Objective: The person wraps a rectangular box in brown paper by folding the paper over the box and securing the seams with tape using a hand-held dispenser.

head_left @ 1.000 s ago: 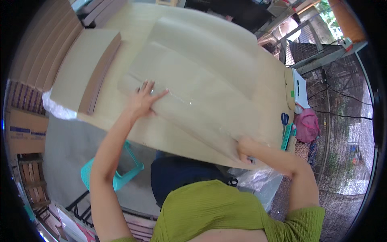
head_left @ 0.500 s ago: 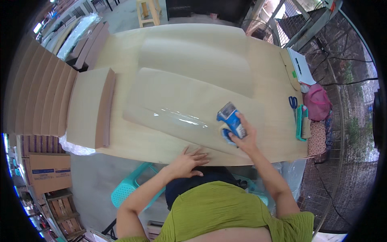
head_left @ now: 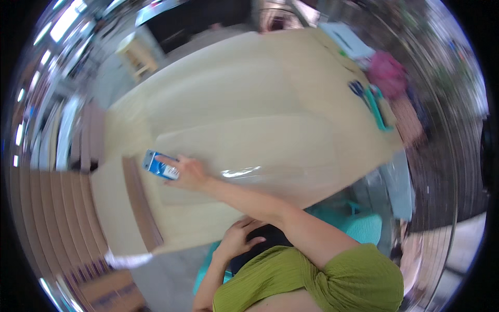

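My right arm reaches across the table to the left. Its hand (head_left: 188,172) is closed on a blue tape dispenser (head_left: 161,165), held low near the left end of a large smooth sheet (head_left: 291,138). Part of the dispenser is hidden by the fingers, and no tape can be made out at it. On the sheet's near part lies a clear patch with bright glare (head_left: 241,171), just above my right forearm. My left hand (head_left: 240,238) rests at the table's near edge against my dark trousers, fingers and thumb apart, holding nothing.
A stack of flat brown boards (head_left: 122,208) lies left, beside more upright cardboard (head_left: 54,213). On the right are scissors (head_left: 358,89), a teal basket (head_left: 377,106) and a pink bag (head_left: 387,75). A teal stool (head_left: 364,229) stands under the near edge.
My right hand has carried the tape dispenser from the right of the sheet to its left end. The left hand has drawn back slightly from the table's edge. The whole view has turned.
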A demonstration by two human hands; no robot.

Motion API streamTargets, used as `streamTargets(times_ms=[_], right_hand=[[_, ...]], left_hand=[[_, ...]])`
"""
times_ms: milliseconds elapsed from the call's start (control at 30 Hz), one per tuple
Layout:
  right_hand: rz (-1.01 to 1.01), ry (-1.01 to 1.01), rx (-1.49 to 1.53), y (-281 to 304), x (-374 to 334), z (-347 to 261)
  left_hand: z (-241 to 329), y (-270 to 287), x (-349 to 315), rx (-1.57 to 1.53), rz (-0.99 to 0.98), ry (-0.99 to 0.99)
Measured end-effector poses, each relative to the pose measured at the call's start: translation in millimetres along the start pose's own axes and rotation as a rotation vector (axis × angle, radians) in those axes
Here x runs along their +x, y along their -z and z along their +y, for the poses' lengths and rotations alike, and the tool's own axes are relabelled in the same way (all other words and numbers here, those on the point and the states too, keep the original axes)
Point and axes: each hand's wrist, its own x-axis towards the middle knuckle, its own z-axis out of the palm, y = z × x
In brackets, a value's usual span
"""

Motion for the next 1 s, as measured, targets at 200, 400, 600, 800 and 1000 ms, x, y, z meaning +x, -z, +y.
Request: streamTargets(times_ms=[200,400,600,800,1000], right_hand=[[0.297,-0.178,-0.801,112,-54,19],[0.725,0.047,-0.672,157,-175,47],[1.076,-0.551,-0.467,126,-408,52],[-0.087,-1.750,-0.060,55,-652,57],[0.243,-1.889,0.114,-40,-826,96]], left_hand=[[-22,35,31,-0.042,-0.205,-0.041],[44,14,112,0.333,-0.730,-0.196],[85,-51,141,0.339,-0.756,-0.326],[83,-137,135,0.473,-0.546,-0.582],[71,-186,135,0.820,-0.336,-0.716]])
